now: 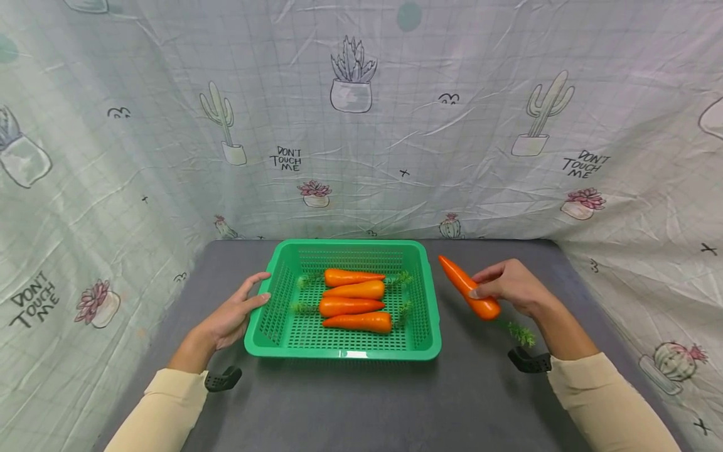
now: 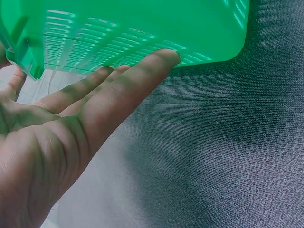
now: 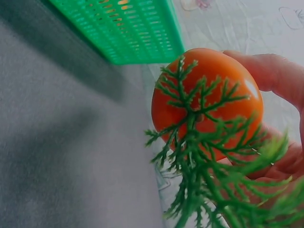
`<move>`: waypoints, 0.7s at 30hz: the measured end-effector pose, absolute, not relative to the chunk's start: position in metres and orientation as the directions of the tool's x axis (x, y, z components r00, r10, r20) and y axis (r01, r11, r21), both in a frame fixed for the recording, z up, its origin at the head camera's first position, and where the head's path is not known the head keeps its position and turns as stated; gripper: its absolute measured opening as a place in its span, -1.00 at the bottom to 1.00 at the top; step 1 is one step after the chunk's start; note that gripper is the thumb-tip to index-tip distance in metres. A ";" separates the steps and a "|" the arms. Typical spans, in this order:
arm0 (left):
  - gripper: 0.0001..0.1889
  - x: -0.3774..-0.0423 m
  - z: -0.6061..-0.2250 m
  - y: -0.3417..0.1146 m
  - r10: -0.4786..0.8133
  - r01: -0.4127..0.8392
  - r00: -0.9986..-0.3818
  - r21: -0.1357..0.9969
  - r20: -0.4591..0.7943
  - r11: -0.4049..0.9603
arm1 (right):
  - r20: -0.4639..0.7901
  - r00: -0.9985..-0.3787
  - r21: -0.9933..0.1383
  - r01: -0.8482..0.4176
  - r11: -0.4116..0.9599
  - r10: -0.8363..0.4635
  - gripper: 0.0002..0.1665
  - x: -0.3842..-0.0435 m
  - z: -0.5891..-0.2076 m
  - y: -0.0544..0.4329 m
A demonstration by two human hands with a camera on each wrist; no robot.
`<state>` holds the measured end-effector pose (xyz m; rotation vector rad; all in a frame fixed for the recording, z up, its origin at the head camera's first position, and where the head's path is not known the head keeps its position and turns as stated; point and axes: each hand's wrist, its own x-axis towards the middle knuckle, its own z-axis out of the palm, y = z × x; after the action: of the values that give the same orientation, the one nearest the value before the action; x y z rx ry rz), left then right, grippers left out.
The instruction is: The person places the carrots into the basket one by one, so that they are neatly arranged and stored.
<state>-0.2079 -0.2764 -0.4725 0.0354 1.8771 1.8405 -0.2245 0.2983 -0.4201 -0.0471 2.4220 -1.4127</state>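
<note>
My right hand (image 1: 511, 285) holds an orange carrot (image 1: 456, 276) over the table to the right of the green basket (image 1: 344, 356). The carrot's tip points up and left, and its green leafy top (image 3: 190, 142) hangs toward the wrist. In the right wrist view, fingers and thumb sit round its thick end. At the basket's left side is my left hand (image 1: 228, 317), its fairly straight fingers (image 2: 128, 90) against the outer wall and rim. Inside the basket several carrots (image 1: 353, 306) lie side by side in a column, their leafy tops facing alternately left and right.
The dark grey table (image 1: 350, 408) extends in front of the basket and to both sides. A pale patterned sheet (image 1: 407, 188) with printed cacti hangs behind and along both sides. A black strap device (image 1: 223, 380) sits at the left wrist, another (image 1: 529, 361) at the right.
</note>
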 end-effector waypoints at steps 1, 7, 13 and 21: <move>-0.33 -0.208 -0.473 -0.276 0.360 -0.324 -0.872 0.942 -0.332 0.083 | -0.267 -0.943 -0.852 0.133 0.506 -0.201 -0.38 -0.224 -0.419 0.297; -0.34 -0.207 -0.472 -0.276 0.357 -0.324 -0.873 0.943 -0.331 0.081 | -0.249 -0.940 -0.857 0.101 0.506 -0.234 -0.38 -0.223 -0.413 0.290; -0.34 -0.207 -0.472 -0.274 0.352 -0.325 -0.874 0.942 -0.334 0.086 | -0.243 -0.936 -0.860 0.086 0.503 -0.255 -0.40 -0.222 -0.410 0.281; -0.35 -0.207 -0.472 -0.275 0.349 -0.321 -0.876 0.942 -0.333 0.094 | -0.239 -0.923 -0.871 0.065 0.487 -0.303 -0.41 -0.220 -0.409 0.271</move>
<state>-0.2071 -0.2751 -0.4722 0.0268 1.8975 1.8334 -0.2201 0.2707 -0.4086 -0.1985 2.3762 -1.4148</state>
